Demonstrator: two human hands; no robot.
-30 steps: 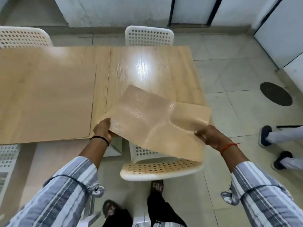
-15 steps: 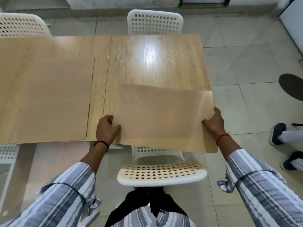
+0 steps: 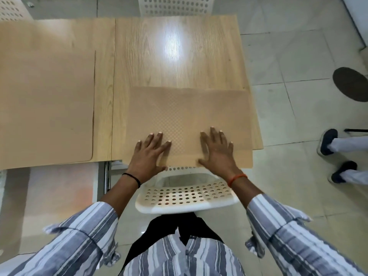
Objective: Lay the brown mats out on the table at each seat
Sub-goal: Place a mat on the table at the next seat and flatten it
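Both hands, left hand (image 3: pixel 149 151) and right hand (image 3: pixel 217 150), press flat, fingers spread, on the mat (image 3: pixel 187 116). Its near edge overhangs the table (image 3: pixel 175 56); released, it may slip off.

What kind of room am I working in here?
Probably a canteen or shared dining room: wooden tables pushed together, white perforated plastic chairs at each seat, a pale tiled floor.
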